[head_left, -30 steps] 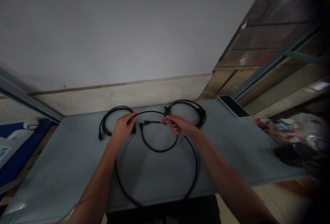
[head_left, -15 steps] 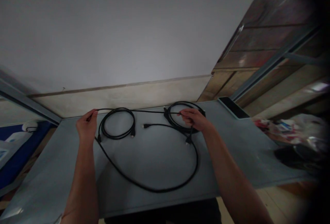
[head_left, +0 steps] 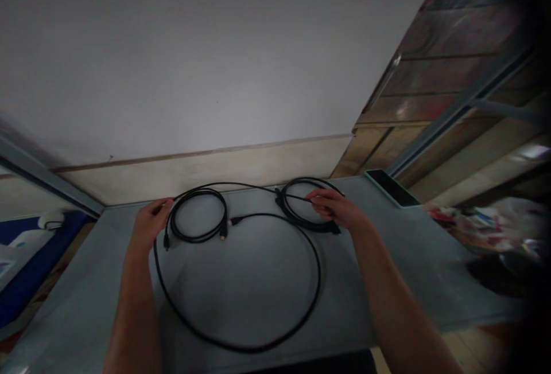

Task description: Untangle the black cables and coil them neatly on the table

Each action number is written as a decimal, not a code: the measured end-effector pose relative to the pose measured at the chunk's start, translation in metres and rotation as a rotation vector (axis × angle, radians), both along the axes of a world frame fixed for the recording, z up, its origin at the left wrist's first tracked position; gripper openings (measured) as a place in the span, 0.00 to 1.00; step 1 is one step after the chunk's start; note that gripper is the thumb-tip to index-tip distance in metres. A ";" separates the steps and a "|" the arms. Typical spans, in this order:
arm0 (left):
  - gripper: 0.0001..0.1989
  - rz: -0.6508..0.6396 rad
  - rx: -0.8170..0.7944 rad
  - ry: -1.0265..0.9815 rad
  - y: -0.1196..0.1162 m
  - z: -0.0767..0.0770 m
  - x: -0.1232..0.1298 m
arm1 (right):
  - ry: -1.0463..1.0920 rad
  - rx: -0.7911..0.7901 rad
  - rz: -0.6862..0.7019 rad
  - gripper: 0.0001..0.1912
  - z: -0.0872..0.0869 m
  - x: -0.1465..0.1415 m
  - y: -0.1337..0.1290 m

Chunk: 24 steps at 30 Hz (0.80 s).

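A long black cable [head_left: 252,351] lies in a wide loop on the grey table [head_left: 241,288], one plug end resting in the middle. My left hand [head_left: 152,222] pinches this cable at the loop's far left. My right hand [head_left: 333,207] pinches it at the far right, and the stretch between them bows gently toward the wall. Just right of my left hand lies a coiled black cable [head_left: 198,240] with its plugs showing. Under and beside my right hand is a second coiled cable [head_left: 297,223], partly hidden by the fingers.
A phone-like dark slab with a pale edge [head_left: 394,189] lies at the table's back right. The wall [head_left: 215,76] rises right behind the table. Plastic bags and clutter [head_left: 495,225] are at the right, a blue surface [head_left: 26,282] at the left.
The stretch between my hands went from taut to a slack arc. My left hand moved slightly right. The front loop spread wider and nearer to me, and its plug end shifted left.
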<state>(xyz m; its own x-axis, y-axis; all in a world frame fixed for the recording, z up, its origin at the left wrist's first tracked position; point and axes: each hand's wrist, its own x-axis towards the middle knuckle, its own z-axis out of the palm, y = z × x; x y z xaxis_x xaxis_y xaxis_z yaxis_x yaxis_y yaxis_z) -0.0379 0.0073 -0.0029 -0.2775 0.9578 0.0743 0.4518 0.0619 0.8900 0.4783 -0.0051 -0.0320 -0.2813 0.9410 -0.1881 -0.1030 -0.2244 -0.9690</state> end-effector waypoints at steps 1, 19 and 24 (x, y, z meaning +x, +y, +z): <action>0.31 -0.051 -0.022 -0.011 -0.001 0.001 0.002 | -0.013 -0.019 0.019 0.16 0.001 0.002 -0.001; 0.23 -0.603 -0.369 0.061 -0.010 0.000 0.022 | -1.093 -0.097 0.271 0.17 0.009 -0.044 -0.017; 0.25 -0.527 -0.391 -0.056 -0.008 -0.007 0.040 | -1.367 0.070 0.185 0.13 0.006 -0.073 -0.027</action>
